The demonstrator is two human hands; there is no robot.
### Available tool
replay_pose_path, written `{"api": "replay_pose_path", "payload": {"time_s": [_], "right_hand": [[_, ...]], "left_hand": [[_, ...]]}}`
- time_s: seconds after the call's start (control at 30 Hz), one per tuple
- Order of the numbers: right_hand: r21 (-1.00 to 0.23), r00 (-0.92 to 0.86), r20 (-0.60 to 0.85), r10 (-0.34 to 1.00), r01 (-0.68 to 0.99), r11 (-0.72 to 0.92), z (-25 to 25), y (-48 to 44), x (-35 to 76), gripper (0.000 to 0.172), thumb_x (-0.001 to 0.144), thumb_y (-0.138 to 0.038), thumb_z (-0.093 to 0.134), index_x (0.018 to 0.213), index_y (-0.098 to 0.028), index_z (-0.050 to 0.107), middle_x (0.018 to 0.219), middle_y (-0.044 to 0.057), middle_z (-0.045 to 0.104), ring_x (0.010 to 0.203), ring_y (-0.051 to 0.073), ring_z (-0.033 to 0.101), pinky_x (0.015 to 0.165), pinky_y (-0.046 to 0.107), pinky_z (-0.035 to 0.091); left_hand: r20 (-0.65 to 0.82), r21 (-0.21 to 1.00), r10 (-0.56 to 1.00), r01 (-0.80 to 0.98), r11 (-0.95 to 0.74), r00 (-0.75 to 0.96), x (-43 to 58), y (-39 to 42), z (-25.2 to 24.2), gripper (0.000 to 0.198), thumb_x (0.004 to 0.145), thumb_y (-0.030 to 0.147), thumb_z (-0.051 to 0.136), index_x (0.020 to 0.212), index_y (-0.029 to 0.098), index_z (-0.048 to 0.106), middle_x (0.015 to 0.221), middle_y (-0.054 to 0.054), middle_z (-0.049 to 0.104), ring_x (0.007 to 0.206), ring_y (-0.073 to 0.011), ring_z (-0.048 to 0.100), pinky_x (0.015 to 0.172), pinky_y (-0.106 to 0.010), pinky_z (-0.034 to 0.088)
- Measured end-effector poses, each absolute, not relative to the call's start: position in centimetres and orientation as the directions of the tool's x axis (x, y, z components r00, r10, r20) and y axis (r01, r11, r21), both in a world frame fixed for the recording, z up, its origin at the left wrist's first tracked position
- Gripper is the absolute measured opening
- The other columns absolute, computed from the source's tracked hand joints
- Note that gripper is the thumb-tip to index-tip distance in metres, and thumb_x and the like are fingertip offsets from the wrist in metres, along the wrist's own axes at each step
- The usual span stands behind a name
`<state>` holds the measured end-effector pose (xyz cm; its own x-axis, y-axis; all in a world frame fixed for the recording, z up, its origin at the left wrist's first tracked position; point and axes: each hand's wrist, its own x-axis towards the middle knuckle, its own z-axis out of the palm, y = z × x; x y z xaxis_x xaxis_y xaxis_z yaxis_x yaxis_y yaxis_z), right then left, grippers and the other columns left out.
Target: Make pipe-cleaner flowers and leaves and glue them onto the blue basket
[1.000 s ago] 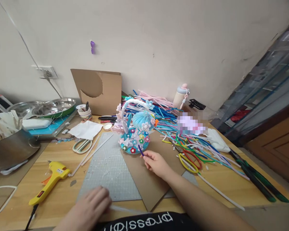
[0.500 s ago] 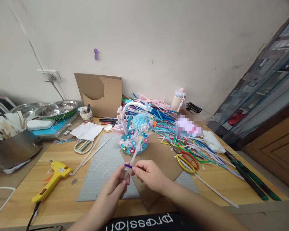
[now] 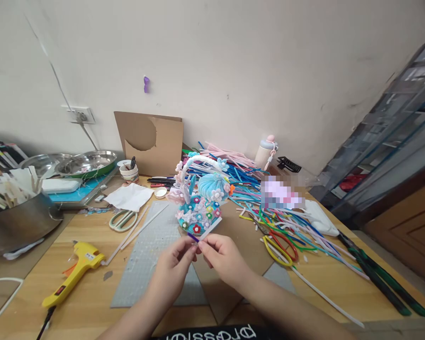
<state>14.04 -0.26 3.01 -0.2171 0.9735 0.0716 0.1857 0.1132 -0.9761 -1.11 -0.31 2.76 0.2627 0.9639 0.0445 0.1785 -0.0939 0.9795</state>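
My left hand (image 3: 175,269) and my right hand (image 3: 222,257) meet over the grey cutting mat (image 3: 145,264), fingers pinched. Between them they hold a short purple pipe cleaner piece (image 3: 193,237) and a thin white stick (image 3: 211,228) that slants up to the right. Just beyond the hands stands a blue pipe-cleaner basket (image 3: 201,203) with a white handle and small coloured flowers. A brown cardboard sheet (image 3: 233,226) lies under the basket and my right hand.
A yellow glue gun (image 3: 72,274) lies at the left front. Scissors (image 3: 122,219), white tissue (image 3: 129,197) and steel bowls (image 3: 85,163) are left. A heap of coloured pipe cleaners (image 3: 269,208), yellow-handled scissors (image 3: 279,248) and green-black cutters (image 3: 378,278) fill the right.
My left hand came up from the table's front edge with the white stick and joined my right hand, which drew back from the basket with the purple piece. The stick now tilts further right.
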Motion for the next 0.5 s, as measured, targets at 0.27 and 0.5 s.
{"api": "replay_pose_path", "payload": {"time_s": [0.27, 0.5], "right_hand": [[-0.973, -0.222, 0.048, 0.974, 0.212, 0.097, 2.9, -0.8, 13.7, 0.028, 0.087, -0.035, 0.046, 0.069, -0.016, 0.055, 0.052, -0.005, 0.042, 0.049, 0.009, 0.036, 0.048, 0.022, 0.028], [-0.898, -0.617, -0.362, 0.699, 0.029, -0.439, 3.4, 0.8, 16.1, 0.024, 0.078, -0.04, 0.055, 0.072, -0.017, 0.052, 0.044, -0.011, 0.031, 0.037, 0.004, 0.016, 0.038, 0.02, 0.01]], "left_hand": [[0.075, 0.989, 0.973, 0.11, -0.101, 0.217, -0.9, 0.4, 2.7, 0.023, 0.078, 0.038, 0.06, 0.071, 0.016, 0.062, 0.068, -0.002, 0.062, 0.068, -0.0158, 0.055, 0.064, -0.026, 0.043], [-0.059, 0.997, 0.92, 0.067, 0.036, 0.388, -2.1, 0.5, 3.1, 0.035, 0.076, 0.045, 0.06, 0.059, 0.016, 0.05, 0.051, 0.005, 0.045, 0.049, -0.0088, 0.036, 0.05, -0.021, 0.029]]}}
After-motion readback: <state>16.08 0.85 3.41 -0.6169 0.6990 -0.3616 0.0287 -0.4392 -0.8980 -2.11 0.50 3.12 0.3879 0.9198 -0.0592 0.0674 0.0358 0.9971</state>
